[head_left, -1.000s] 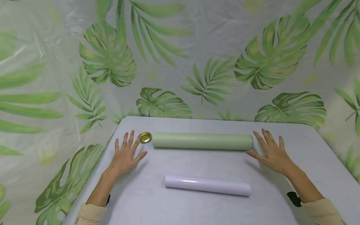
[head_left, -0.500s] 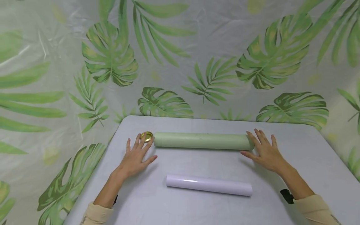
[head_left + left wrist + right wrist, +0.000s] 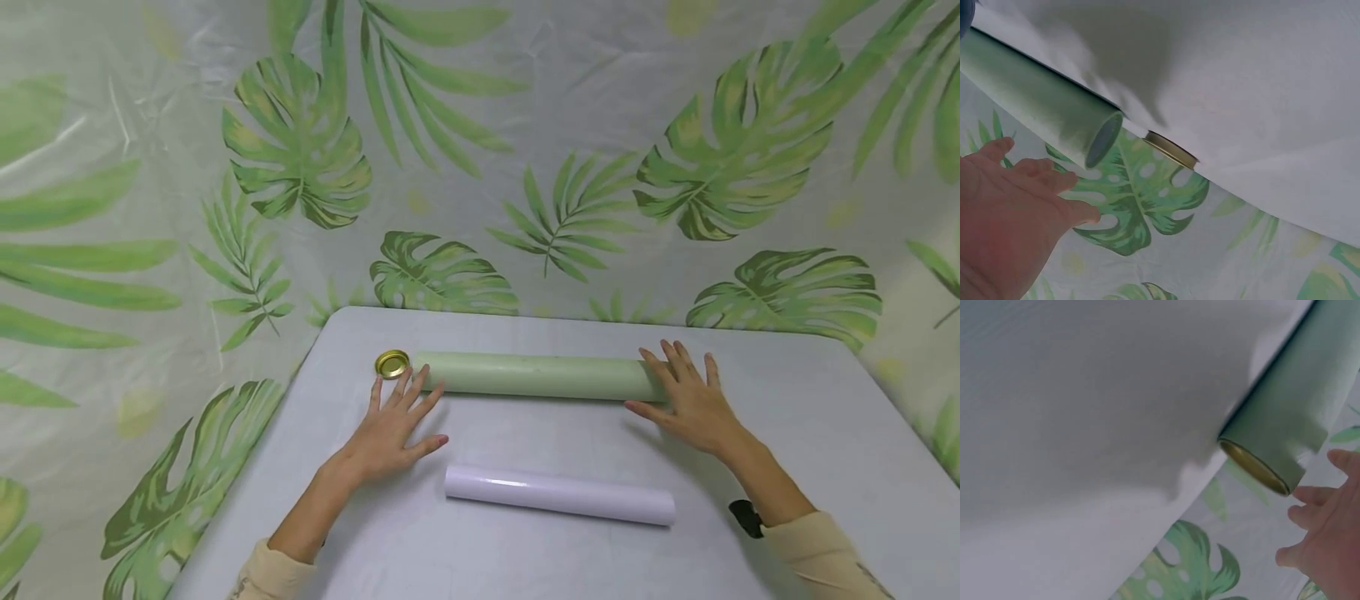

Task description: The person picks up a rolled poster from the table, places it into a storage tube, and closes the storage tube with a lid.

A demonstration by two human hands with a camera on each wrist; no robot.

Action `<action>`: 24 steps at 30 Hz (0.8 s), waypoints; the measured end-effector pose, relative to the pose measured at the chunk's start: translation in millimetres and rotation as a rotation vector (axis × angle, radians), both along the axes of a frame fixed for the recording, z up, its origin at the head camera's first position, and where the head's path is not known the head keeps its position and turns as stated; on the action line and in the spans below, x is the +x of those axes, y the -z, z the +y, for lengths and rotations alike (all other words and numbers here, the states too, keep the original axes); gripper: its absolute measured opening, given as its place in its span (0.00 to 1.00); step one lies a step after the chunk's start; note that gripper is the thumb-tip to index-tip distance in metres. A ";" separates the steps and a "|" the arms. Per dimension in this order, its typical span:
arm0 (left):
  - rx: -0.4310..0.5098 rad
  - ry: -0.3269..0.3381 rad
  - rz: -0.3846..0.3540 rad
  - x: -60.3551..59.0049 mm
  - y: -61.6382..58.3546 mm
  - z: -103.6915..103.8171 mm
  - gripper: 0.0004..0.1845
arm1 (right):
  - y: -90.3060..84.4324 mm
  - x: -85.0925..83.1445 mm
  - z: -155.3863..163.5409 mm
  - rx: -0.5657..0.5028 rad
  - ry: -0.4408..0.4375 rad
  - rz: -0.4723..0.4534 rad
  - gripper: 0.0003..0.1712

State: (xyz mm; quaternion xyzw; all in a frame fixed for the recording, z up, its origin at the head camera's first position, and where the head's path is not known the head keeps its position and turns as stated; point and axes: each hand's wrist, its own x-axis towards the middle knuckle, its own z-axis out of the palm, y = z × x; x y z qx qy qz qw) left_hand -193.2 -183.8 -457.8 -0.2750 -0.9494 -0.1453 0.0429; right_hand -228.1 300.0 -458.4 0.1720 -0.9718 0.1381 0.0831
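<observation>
A pale green tube (image 3: 525,376) lies crosswise near the back of the white table. In the left wrist view its left end (image 3: 1105,140) looks open; the right end (image 3: 1254,467) shows gold metal in the right wrist view. A round gold lid (image 3: 392,364) lies just left of the tube. My left hand (image 3: 390,437), fingers spread, is over the tube's left end. Over its right end is my right hand (image 3: 693,408), fingers also spread. Neither hand grips it; whether fingertips touch it I cannot tell. Closer to me lies a glossy white roll (image 3: 558,495).
The white tabletop (image 3: 525,567) has rounded back corners. Behind it hangs a leaf-printed sheet (image 3: 450,192), which also spreads along both sides. Dark wrist straps and beige sleeves (image 3: 273,571) show on the arms.
Both hands have moved inward: the left to the right, past the lid to the tube's end, the right to the left over the other end. Tube, lid and roll stay in place.
</observation>
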 end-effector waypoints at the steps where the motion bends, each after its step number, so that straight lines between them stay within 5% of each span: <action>1: -0.002 0.011 -0.003 1.2 0.1 2.0 0.43 | 0.0 -1.1 -1.0 0.007 0.000 -0.003 0.54; 24: -0.063 0.224 -0.138 22.8 4.3 48.4 0.42 | 10.8 -17.0 -29.6 0.060 -0.042 0.040 0.53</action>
